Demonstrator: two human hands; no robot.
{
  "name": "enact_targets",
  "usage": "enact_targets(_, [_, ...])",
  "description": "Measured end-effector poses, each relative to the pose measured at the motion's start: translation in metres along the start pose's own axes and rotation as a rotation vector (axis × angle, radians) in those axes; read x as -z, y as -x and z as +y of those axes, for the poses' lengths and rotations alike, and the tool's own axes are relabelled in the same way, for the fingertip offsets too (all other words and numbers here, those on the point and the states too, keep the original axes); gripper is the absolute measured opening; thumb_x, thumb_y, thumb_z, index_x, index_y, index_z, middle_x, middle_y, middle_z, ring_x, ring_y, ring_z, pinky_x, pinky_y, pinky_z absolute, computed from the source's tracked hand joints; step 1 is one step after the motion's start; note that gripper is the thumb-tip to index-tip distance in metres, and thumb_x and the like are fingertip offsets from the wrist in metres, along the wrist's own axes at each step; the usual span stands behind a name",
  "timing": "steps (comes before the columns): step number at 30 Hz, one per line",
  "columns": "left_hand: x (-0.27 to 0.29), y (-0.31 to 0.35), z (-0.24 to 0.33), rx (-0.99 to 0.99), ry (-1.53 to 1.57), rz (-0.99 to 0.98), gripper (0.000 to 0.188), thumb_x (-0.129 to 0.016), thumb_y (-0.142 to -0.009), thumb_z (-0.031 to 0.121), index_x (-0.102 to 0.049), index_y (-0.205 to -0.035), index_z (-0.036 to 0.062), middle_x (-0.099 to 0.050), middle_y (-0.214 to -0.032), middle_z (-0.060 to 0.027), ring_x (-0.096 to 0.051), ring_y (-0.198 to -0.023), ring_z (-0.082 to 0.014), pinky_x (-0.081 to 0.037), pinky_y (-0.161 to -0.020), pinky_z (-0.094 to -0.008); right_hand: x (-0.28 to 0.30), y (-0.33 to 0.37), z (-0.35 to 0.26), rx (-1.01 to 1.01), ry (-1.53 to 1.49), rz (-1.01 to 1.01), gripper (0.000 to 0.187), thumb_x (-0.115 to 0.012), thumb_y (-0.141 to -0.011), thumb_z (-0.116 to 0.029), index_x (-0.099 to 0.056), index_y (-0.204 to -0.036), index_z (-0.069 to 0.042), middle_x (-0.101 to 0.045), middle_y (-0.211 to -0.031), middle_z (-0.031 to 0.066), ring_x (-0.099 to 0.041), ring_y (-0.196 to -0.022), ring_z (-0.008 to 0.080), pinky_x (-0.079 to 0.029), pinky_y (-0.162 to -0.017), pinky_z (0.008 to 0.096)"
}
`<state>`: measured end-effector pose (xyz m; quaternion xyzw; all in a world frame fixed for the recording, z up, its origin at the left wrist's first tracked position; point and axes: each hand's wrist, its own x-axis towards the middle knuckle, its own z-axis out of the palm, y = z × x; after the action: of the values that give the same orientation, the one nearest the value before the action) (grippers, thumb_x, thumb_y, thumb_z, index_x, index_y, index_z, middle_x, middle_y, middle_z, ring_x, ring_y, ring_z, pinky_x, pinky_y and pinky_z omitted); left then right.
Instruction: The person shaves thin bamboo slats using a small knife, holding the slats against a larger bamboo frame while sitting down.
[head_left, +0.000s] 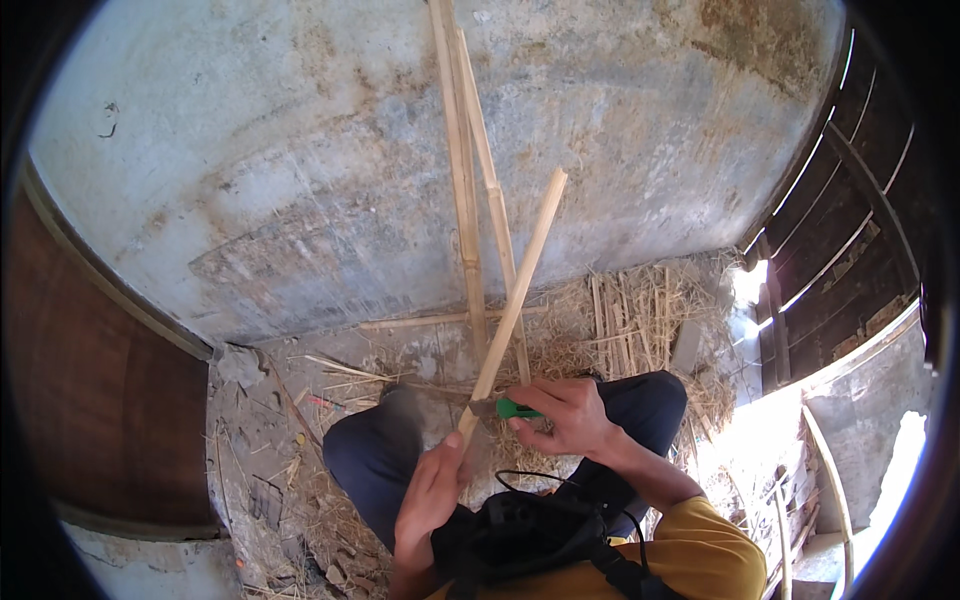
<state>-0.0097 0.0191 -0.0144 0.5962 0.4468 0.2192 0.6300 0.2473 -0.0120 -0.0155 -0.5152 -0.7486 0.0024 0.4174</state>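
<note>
My left hand (432,490) is closed round the lower end of a split bamboo strip (520,285), which slants up and to the right, away from me. In my right hand (568,418) is a knife with a green handle (515,408). Its blade lies against the strip just above my left fingers; the blade's edge is too small to make out. Beyond the strip, two longer bamboo pieces lean upright on the wall: a thick one (461,170) and a thinner one (493,190).
A stained plaster wall (330,130) rises in front of me. Shavings (560,335) and cut bamboo sticks (635,320) litter the floor between my knees and the wall. A brown wooden panel (110,370) stands at left, dark slatted boards (840,230) at right. Black straps and a cable cross my lap.
</note>
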Motion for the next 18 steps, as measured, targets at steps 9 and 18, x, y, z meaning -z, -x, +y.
enact_targets(9, [-0.002,-0.001,0.009,-0.004,-0.017,0.009,0.062,-0.039,-0.121,0.041,-0.058,-0.082,-0.0038,-0.055,-0.066,-0.0097,-0.05,-0.061,-0.0199,-0.042,-0.061,-0.0393,0.001,0.001,-0.004,0.038,0.085,-0.002,0.033,-0.083,-0.088,-0.026,-0.08,-0.116,-0.01,-0.07,-0.079,0.0036,-0.066,-0.057,0.0241,-0.054,-0.052,0.037])
enact_targets(18, [-0.012,-0.003,0.005,-0.128,-0.077,0.126,0.058,-0.041,-0.122,0.03,-0.059,-0.079,-0.0043,-0.055,-0.061,-0.0123,-0.049,-0.054,-0.0233,-0.04,-0.056,-0.0431,0.009,-0.006,-0.014,0.005,0.18,-0.025,0.031,-0.084,-0.089,-0.028,-0.079,-0.116,-0.015,-0.068,-0.077,0.0011,-0.067,-0.055,0.0217,-0.054,-0.05,0.0348])
